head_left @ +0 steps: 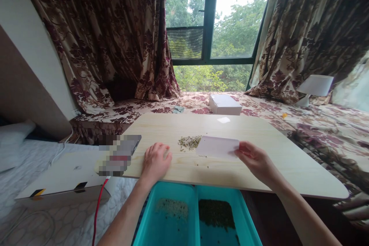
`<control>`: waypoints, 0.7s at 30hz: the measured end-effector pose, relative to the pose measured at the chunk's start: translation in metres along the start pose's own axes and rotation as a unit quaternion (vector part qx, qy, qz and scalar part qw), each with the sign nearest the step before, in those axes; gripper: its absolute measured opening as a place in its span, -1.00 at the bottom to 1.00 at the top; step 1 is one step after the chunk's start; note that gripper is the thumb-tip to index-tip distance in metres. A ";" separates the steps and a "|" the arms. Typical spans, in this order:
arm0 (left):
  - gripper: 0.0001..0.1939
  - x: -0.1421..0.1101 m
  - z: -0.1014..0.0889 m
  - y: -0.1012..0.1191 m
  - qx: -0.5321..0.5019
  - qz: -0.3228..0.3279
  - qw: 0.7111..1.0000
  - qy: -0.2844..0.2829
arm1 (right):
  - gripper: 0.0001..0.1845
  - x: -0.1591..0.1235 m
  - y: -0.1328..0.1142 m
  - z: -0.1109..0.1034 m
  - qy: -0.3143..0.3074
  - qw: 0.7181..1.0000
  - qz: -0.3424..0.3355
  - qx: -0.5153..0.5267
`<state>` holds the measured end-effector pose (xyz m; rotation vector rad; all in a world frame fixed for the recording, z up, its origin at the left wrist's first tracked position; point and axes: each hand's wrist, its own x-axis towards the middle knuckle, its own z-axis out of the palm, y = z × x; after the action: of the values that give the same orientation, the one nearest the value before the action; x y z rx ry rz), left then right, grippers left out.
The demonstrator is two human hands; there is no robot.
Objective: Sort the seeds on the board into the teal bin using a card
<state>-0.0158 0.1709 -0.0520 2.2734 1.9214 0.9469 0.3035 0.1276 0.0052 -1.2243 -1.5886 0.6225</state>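
Note:
My right hand (255,157) pinches the right end of a thin white card (219,147), which lies low over the wooden tabletop (245,177). The card's left edge meets a small spread of greenish-brown grains (188,143), and a few loose grains lie nearer the front edge. Left of the grains, my left hand (157,159) rests on the table, palm down, holding nothing, its thumb a little apart from the fingers. Below the table's front edge stands a turquoise two-part bin (196,215). Pale grains (174,208) lie in its left compartment and dark green grains (216,213) in its right.
A blurred-out flat device (122,155) with a red cable (98,207) sits at the table's left end. Behind the table are a white box (226,103) and a lamp (315,86) on a patterned ledge. Another white box (69,173) lies on the bed at left.

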 end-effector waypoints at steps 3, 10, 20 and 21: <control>-0.80 0.000 0.001 -0.002 -0.024 -0.004 0.999 0.029 | -0.93 0.012 -0.007 0.013 -0.049 0.997 0.006 0.053; -0.76 0.002 0.000 -0.011 -0.142 -0.031 0.983 0.114 | -0.91 0.041 -0.033 0.084 -0.149 0.975 0.069 0.150; -0.77 0.003 0.000 -0.009 -0.141 -0.038 0.985 0.086 | -0.82 -0.016 -0.071 0.044 -0.150 0.987 0.035 0.038; -0.77 0.003 0.000 -0.009 -0.138 -0.038 0.986 0.083 | -0.81 -0.028 -0.068 0.037 -0.187 0.981 0.047 -0.006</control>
<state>-0.0233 0.1758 -0.0542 2.0102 1.7848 1.3348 0.2418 0.0838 0.0380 -1.2488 -1.8513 0.9485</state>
